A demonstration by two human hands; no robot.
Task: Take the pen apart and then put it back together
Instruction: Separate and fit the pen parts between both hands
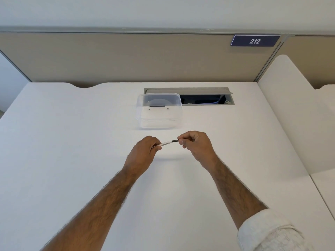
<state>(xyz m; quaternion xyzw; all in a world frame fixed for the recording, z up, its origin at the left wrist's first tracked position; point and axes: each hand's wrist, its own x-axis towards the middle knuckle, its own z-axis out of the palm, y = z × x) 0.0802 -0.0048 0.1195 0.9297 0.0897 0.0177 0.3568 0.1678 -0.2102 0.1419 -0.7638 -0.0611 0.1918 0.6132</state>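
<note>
the pen (167,143) is held level above the white desk (72,133), between both hands. left hand (143,153) fingers close around its white barrel; right hand (196,144) fingers pinch its black end. a clear box (159,122) sits just beyond.

Two bare, hairy forearms in view. The right arm wears a pale off-white, textured fabric sleeve (272,232), rolled up in a thick cuff below the elbow. No sleeve visible on the left arm. No markings noted.
</note>
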